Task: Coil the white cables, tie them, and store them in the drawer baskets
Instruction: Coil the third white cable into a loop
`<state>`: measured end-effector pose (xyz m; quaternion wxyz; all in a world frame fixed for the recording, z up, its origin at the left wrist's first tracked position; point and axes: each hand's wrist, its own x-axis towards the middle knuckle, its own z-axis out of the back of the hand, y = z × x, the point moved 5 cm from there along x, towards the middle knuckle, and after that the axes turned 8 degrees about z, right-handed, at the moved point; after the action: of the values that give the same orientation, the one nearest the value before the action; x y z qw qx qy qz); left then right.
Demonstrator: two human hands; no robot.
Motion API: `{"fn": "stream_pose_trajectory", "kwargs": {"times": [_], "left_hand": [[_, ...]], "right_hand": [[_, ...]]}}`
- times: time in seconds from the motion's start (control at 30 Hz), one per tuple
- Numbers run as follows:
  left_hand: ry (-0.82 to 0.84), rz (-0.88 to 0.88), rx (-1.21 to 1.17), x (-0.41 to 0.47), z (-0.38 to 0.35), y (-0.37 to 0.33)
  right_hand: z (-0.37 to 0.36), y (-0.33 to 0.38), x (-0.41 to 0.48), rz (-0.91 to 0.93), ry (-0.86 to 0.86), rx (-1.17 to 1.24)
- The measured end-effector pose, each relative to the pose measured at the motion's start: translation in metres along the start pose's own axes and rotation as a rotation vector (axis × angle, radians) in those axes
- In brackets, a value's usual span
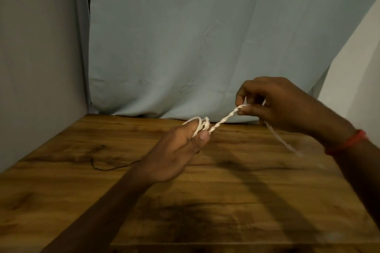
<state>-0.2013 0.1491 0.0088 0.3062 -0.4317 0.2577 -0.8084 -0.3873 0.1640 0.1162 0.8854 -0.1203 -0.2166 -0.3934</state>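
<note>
A white cable is stretched taut in the air between both hands, twisted along that span. My left hand pinches a small looped bundle of it between thumb and fingers, above the middle of the wooden table. Up and to the right, my right hand grips the other end of the twisted span. A loose tail of the cable hangs blurred below the right hand toward the right wrist. No drawer or basket is in view.
A thin dark thread lies on the table left of my left forearm. A pale blue cloth hangs behind the table, with a grey wall at the left. A red band circles my right wrist.
</note>
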Motion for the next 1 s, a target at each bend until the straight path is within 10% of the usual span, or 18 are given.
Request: {"fn": "stream_pose_trajectory", "kwargs": {"times": [0.27,0.47,0.63,0.73,0.83,1.0], "left_hand": [[0.352,0.157,-1.171,-0.006,-0.003,-0.009],[0.515,0.086,-1.586,-0.015,0.027,-0.028],[0.485,0.026,-1.684,-0.019,0.042,-0.029],[0.401,0.003,-1.692,-0.016,0.043,-0.026],[0.272,-0.040,-1.657,-0.009,0.048,-0.028],[-0.240,-0.030,-0.994,0.002,0.051,-0.014]], "right_hand": [[-0.036,-0.022,-0.004,0.146,-0.110,-0.625],[-0.077,-0.024,-0.029,0.212,-0.262,-0.394],[-0.086,-0.036,-0.044,-0.110,-0.620,0.707],[-0.091,-0.018,-0.047,-0.095,-0.638,0.359],[-0.113,0.014,-0.045,0.048,-0.303,-0.246],[-0.137,0.076,-0.034,0.262,0.133,-0.303]]}}
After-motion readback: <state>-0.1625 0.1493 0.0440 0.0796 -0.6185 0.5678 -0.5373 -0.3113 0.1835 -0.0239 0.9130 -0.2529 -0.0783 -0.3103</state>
